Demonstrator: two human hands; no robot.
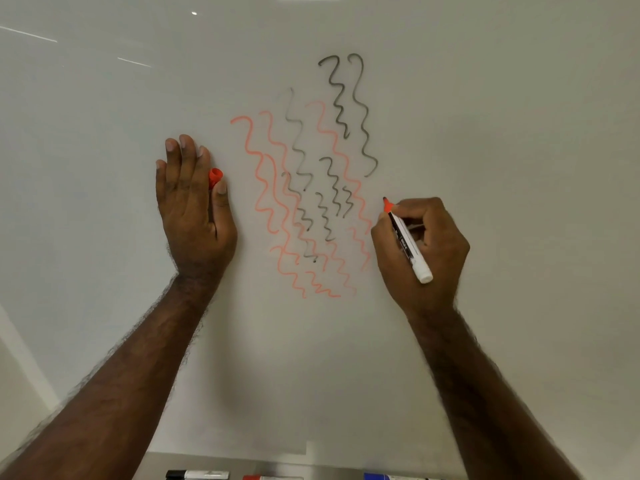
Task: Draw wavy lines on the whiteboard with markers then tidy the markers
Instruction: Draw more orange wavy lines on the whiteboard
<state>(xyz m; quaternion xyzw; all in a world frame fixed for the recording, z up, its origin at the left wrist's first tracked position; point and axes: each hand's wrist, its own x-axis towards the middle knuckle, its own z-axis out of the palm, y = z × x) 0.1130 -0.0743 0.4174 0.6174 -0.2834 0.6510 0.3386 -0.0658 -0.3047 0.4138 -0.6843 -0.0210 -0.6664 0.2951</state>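
Note:
The whiteboard (485,98) carries several red and black wavy lines (311,188) in its middle. My right hand (424,251) grips an uncapped red marker (407,242), white-bodied, with its red tip touching the board just right of the lines. My left hand (194,206) lies flat against the board to the left of the drawing, fingers straight, and pinches the marker's red cap (215,177) between thumb and index finger.
A grey ledge (311,462) runs under the board at the bottom edge. On it lie a black-capped marker (197,474), a red-capped marker (272,477) and a blue-capped marker (394,476), each only partly in view.

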